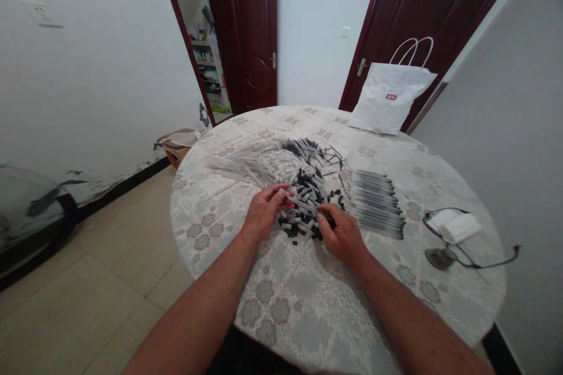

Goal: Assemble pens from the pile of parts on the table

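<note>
My left hand (266, 209) is closed on one end of a slim, clear pen barrel (303, 205). At its other end, the thumb and fingers of my right hand (342, 231) are pinched together; any small part between them is too small to make out. Under and around both hands lies a heap of small black and whitish pen parts (303, 225). Behind it spreads a pile of clear pen tubes (240, 161), with thin black pieces (303, 146) beside them. To the right of my right hand, a neat row of dark-tipped clear pens (377, 204) lies side by side.
A white paper bag (387, 99) stands at the table's far right. Eyeglasses (472, 263), folded white tissue (457, 227) and a small dark round object (440, 258) lie near the right edge. A patterned cloth (281, 328) covers the round table. A stool (178, 142) stands at left.
</note>
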Demonstrator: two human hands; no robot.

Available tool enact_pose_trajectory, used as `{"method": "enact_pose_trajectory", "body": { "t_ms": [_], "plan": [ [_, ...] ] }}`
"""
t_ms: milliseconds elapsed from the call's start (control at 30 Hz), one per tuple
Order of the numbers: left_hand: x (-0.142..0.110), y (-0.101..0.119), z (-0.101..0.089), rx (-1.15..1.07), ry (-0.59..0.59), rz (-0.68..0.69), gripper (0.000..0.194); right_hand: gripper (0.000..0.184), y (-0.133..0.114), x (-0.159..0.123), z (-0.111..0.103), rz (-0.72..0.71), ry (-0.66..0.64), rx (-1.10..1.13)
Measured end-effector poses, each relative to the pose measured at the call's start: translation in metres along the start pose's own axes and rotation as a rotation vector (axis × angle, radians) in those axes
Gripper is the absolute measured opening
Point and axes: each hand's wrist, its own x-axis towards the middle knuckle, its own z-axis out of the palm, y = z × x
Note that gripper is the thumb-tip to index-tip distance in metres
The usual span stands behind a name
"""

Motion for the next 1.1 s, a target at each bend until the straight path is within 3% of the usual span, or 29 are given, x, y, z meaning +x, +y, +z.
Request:
{"method": "enact_pose_trajectory", "body": {
  "t_ms": [467,833,967,1100],
  "plan": [
    [-0.003,-0.005,0.0,0.02,0.033,0.012,0.043,0.018,0.004,-0.002,0.002,-0.022,0.009,-0.018],
    [-0.009,-0.003,0.007,-0.075,0.03,-0.044,0.038,0.022,-0.001,0.0,0.001,-0.276,-0.043,-0.205],
    [-0.01,-0.003,0.007,-0.069,0.02,-0.044,0.039,0.021,-0.007,-0.002,-0.001,-0.209,-0.043,-0.121],
    [-0.009,-0.005,0.004,-0.048,0.002,-0.048,0.038,0.018,-0.012,-0.002,-0.005,0.019,-0.085,0.052]
  ]
}}
